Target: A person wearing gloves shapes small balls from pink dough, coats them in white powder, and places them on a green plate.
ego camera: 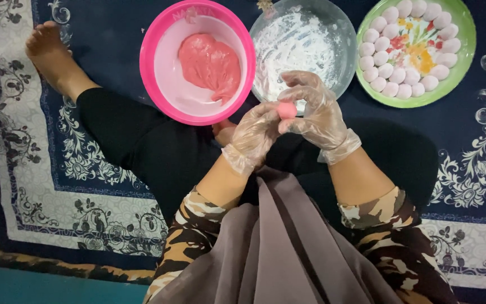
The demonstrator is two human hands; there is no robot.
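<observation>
Both of my hands wear thin clear plastic gloves and meet over my lap. A small pink dough ball (286,110) sits between them. My left hand (254,134) cups it from below and my right hand (313,110) pinches it from the right with fingers curled. Just beyond the hands, a pink bowl (158,34) holds a lump of pink dough (209,65). A clear glass bowl (344,34) dusted with white flour (296,48) stands to the right of it, partly behind my right hand.
A green plate (461,73) at the upper right carries several floured white balls (386,70) arranged around its rim. Everything rests on a dark blue patterned carpet (85,169). My bare foot (49,53) lies at the upper left, my legs crossed in black trousers.
</observation>
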